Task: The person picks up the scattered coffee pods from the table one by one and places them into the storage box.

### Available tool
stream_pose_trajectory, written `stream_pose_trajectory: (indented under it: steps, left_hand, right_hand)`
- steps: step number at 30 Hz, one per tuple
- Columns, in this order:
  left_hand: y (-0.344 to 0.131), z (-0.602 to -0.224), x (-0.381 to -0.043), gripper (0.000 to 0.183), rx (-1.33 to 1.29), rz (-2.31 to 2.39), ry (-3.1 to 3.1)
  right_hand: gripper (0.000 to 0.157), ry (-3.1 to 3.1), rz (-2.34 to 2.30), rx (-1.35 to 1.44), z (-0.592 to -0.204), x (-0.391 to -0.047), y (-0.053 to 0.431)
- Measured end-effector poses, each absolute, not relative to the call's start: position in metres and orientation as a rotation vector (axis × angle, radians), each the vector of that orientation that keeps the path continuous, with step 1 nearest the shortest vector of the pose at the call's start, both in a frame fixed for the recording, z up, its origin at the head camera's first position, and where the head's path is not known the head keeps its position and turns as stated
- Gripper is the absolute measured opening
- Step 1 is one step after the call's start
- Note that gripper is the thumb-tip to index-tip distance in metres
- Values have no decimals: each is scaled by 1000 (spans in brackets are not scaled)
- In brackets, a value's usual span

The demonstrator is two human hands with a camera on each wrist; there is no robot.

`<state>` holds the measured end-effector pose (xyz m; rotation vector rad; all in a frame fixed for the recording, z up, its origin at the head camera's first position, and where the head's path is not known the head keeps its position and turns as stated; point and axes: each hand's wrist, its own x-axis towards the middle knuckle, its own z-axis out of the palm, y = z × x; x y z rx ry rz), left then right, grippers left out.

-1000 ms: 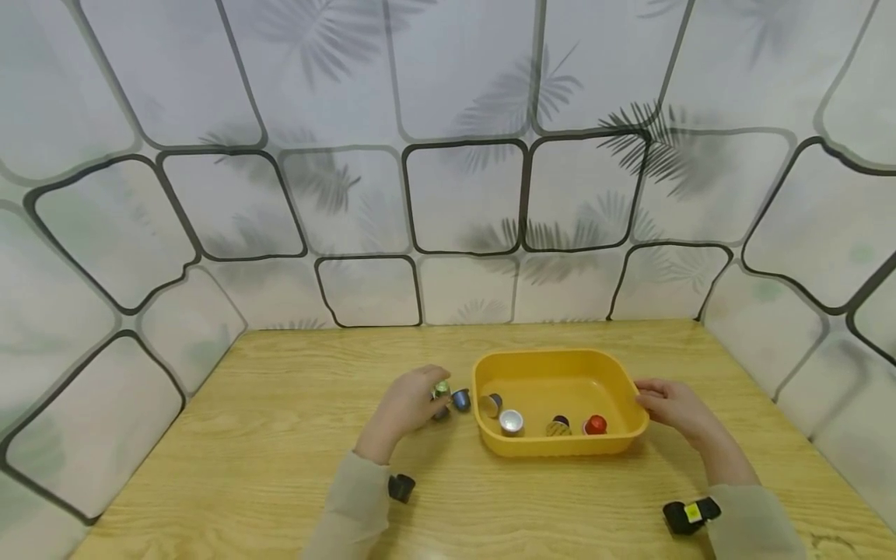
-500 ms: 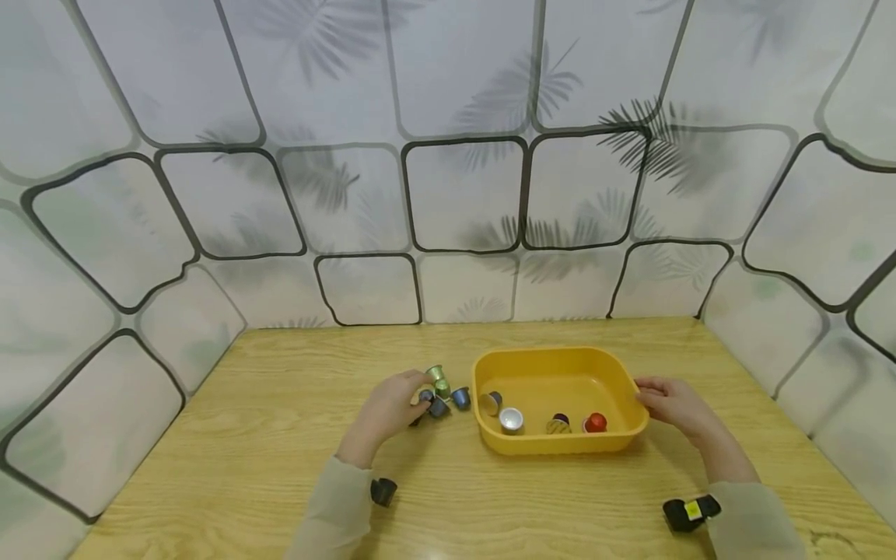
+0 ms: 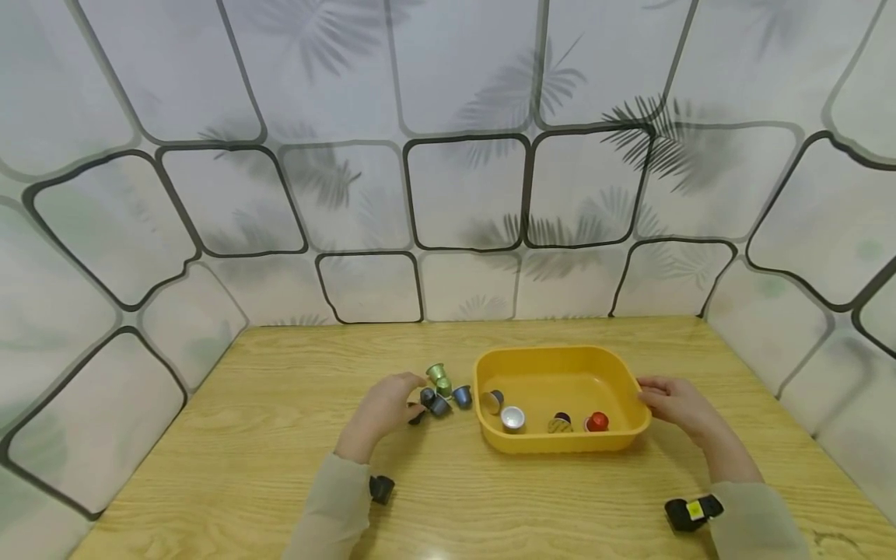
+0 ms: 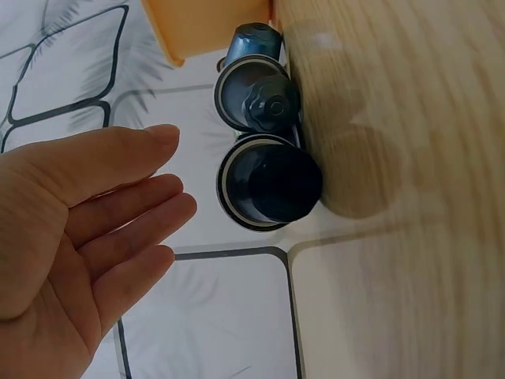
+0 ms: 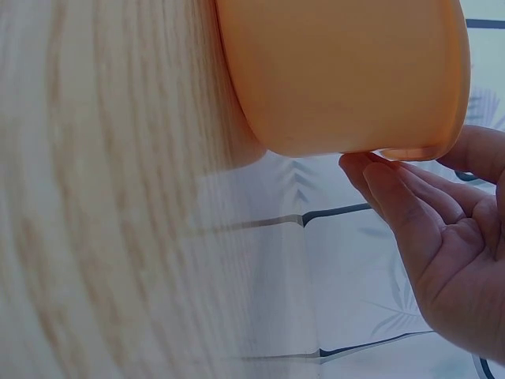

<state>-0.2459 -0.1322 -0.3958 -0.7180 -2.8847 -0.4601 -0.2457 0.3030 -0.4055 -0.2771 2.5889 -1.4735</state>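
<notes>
My left hand (image 3: 379, 410) hovers low over the table, fingers loosely bent with nothing between them, as the left wrist view shows. Just beyond its fingertips lies a cluster of coffee capsules: a black capsule (image 4: 272, 185), a dark grey-blue capsule (image 3: 439, 406), a blue capsule (image 3: 463, 397) and two green ones, the farther green capsule (image 3: 436, 372) tipped on its side. To their right is a yellow tray (image 3: 553, 446). My right hand (image 3: 675, 400) touches the tray's right end, extended fingertips (image 5: 379, 178) against the outer wall by the rim.
Inside the tray lie a red capsule (image 3: 596, 421), a white-faced capsule (image 3: 512, 419), a gold-faced capsule (image 3: 491, 401) and a striped gold capsule (image 3: 560, 425). The wooden table (image 3: 294, 443) meets a patterned cloth backdrop (image 3: 465, 194) behind and at both sides.
My left hand has drawn back to the left from over the capsules, so the green and dark ones show more fully. The right hand and the tray have stayed in place.
</notes>
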Motion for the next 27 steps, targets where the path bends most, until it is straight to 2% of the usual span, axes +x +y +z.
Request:
stream_pose_trajectory:
  steps: [18, 27]
  left_hand:
    - [-134, -406, -249, 28, -775, -485, -2971]
    - [-135, -408, -250, 30, -771, -513, -2987]
  right_hand:
    - [46, 2588, -1485, -292, -406, -246, 303]
    - [45, 2545, -1511, -250, -405, -245, 302]
